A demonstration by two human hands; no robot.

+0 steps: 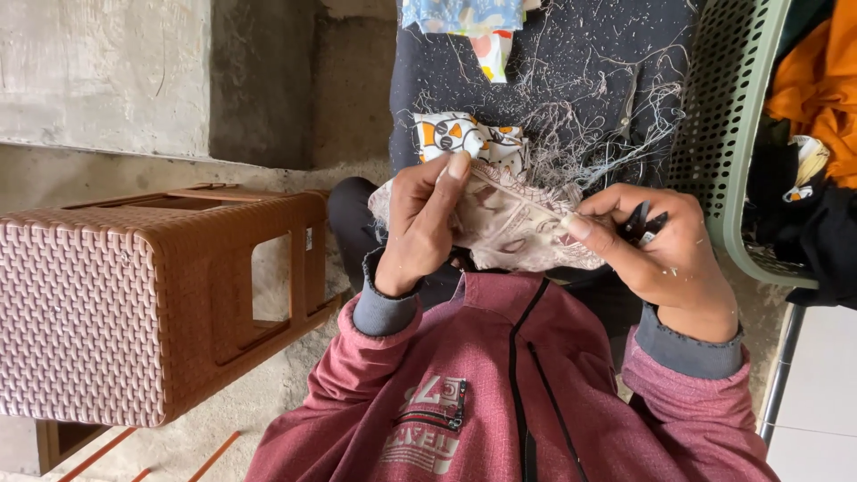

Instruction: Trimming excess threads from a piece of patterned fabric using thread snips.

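My left hand (420, 228) pinches the near edge of a pale patterned fabric piece (518, 234) held over my lap. My right hand (656, 250) grips the same fabric at its right side with thumb and forefinger, and a small black thread clipper (644, 225) is tucked in that hand's fingers. The fabric is stretched between both hands. Under it lies a dark cloth (571, 80) covered with loose thread scraps (607, 125). A white piece with orange shapes (464, 138) lies just beyond my left hand.
A brown woven-pattern plastic stool (134, 303) stands at the left on a concrete floor. A green perforated basket (728, 125) at the right holds orange and black garments (817, 89). More printed fabric (464, 18) lies at the top.
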